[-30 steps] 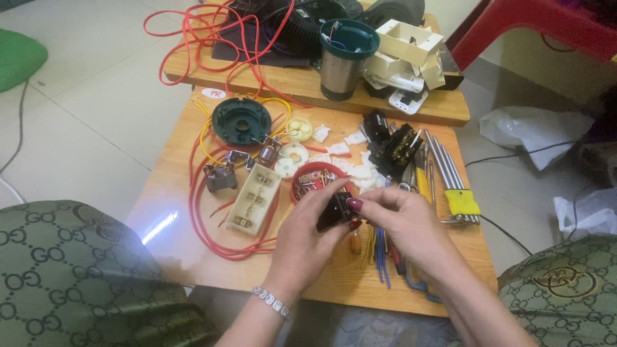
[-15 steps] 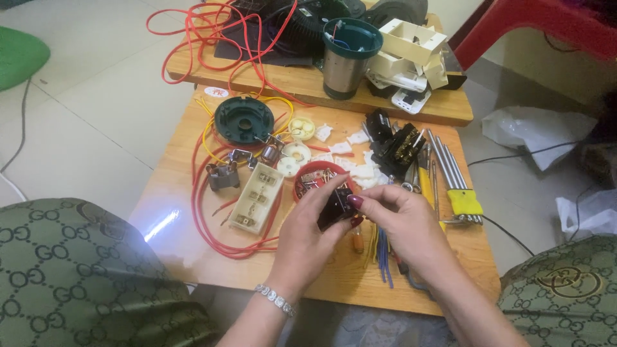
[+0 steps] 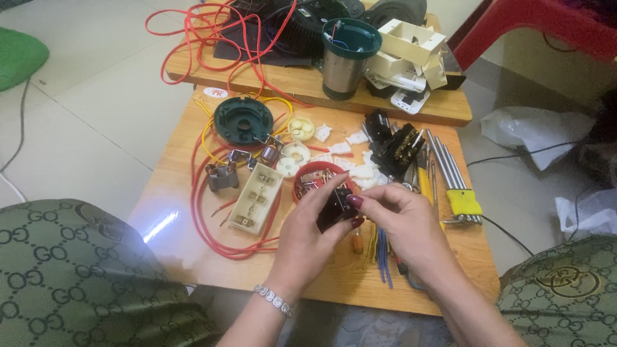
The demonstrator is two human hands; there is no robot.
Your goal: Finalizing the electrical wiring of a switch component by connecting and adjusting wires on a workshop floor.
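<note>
Over the front of the low wooden table (image 3: 173, 250), my left hand (image 3: 308, 238) and my right hand (image 3: 402, 222) meet on one small black electrical part (image 3: 334, 209). My left fingers wrap it from below and behind. My right thumb and fingertips pinch its upper right corner. Just behind the part sits a small red dish (image 3: 312, 183) of tiny metal pieces. A cream switch block (image 3: 256, 198) lies to the left of my left hand.
A dark green round base (image 3: 243, 120), red wire loops (image 3: 205, 212), white plastic gears (image 3: 297, 154), black parts (image 3: 395, 144) and a hex key set (image 3: 459, 193) lie on the table. Behind stand a steel cup with a green rim (image 3: 347, 58) and cream housings (image 3: 411, 54). My patterned knees (image 3: 71, 276) flank the table.
Both hands stay on the black part, with only slight finger shifts. The view has drifted a little.
</note>
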